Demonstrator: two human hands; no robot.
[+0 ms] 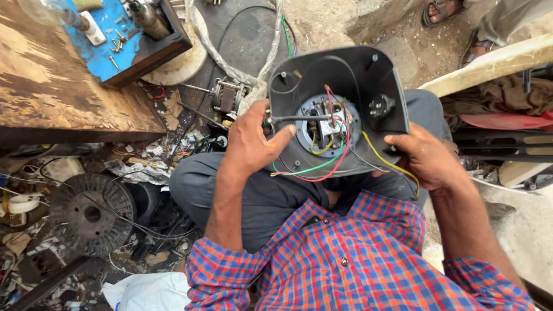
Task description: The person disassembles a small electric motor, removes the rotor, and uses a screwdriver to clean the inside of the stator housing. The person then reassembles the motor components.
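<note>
Left hand [250,141] grip closed on thin metal screwdriver shaft [296,118]. Right hand [426,158] grip clasps rounded black plastic housing [340,75], coloured wires inside.

A single view is given, taken from a camera worn on the person's head and aimed steeply downward. The person's checked shirt [351,259] fills the lower edge, and the lap is seen just beyond it, so the view is close. The left hand [253,141] and right hand [429,158] are framed near the centre, at a black housing [337,75]. The cluttered floor [115,207] is seen at left, and the corner of a wooden desk [63,92] at upper left.
</note>
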